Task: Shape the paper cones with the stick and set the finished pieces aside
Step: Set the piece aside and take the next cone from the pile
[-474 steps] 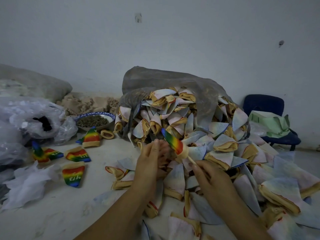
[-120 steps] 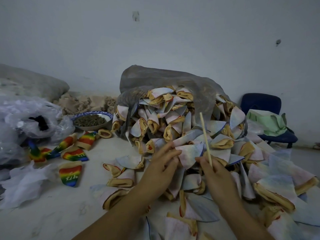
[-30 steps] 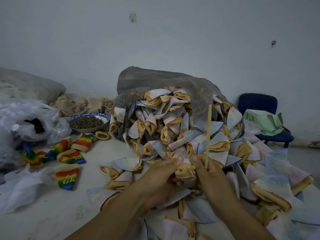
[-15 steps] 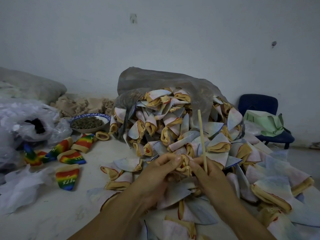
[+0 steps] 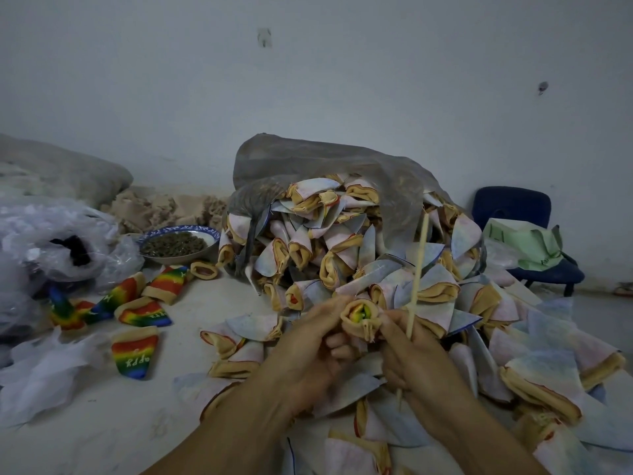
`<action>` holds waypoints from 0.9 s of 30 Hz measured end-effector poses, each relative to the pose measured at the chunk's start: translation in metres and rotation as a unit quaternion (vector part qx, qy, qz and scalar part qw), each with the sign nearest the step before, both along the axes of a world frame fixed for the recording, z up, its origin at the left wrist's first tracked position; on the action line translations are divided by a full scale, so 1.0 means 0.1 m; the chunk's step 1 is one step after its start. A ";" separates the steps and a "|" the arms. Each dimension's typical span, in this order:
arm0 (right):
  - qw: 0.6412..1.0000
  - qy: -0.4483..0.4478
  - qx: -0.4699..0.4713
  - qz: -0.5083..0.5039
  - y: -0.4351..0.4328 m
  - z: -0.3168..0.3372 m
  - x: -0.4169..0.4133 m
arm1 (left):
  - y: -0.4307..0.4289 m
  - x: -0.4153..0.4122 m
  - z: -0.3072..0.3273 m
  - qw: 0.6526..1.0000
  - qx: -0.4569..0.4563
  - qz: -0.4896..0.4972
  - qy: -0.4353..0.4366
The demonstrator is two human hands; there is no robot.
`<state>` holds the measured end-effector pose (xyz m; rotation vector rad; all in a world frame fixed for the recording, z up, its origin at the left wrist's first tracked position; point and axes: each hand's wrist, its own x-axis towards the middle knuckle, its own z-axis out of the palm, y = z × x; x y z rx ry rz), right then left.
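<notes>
My left hand (image 5: 315,351) and my right hand (image 5: 411,354) together grip one folded cone (image 5: 360,316) in front of the pile, its tan rim turned open toward me with rainbow colours showing inside. My right hand also holds the thin pale stick (image 5: 418,272), which stands nearly upright and pokes out below the palm. A big heap of unshaped pale cones (image 5: 346,255) spills from a grey plastic bag (image 5: 325,162). Several finished rainbow cones (image 5: 135,351) lie at the left on the floor.
A blue-rimmed bowl of dark pellets (image 5: 178,243) stands left of the heap. Clear plastic bags (image 5: 58,248) and crumpled white paper (image 5: 37,375) lie at far left. A dark blue chair (image 5: 527,245) with a green bag (image 5: 520,243) stands at the right by the wall.
Both hands have turned the picked-up cone so that its opened rim faces me, with the rainbow inside showing. The stick stays upright in my right hand, tilted slightly right.
</notes>
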<state>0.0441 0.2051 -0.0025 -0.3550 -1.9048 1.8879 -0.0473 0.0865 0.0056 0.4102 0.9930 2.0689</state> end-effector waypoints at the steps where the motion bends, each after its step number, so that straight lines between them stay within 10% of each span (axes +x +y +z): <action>1: 1.000 -0.003 0.006 -0.009 0.04 -0.01 0.00 | -0.01 0.00 -0.02 0.990 -0.072 0.066 0.097; 4: 0.994 -0.029 0.101 -0.036 0.05 -0.03 -0.01 | -0.05 0.00 -0.03 0.850 -0.158 0.226 0.450; 7: 0.996 -0.032 0.073 -0.027 -0.01 -0.05 -0.01 | 0.02 0.05 -0.11 0.770 -0.149 0.177 0.594; 15: 0.995 0.000 0.103 -0.004 -0.03 -0.04 0.00 | 0.02 -0.09 -0.10 0.986 0.020 0.140 0.092; 19: 0.911 -0.036 0.411 -0.002 0.07 -0.12 0.07 | -0.10 -0.30 -0.04 0.968 0.130 0.144 -0.159; 27: 0.837 -0.071 0.543 -0.006 0.09 -0.10 0.09 | -0.15 -0.41 -0.07 0.969 0.121 0.137 -0.168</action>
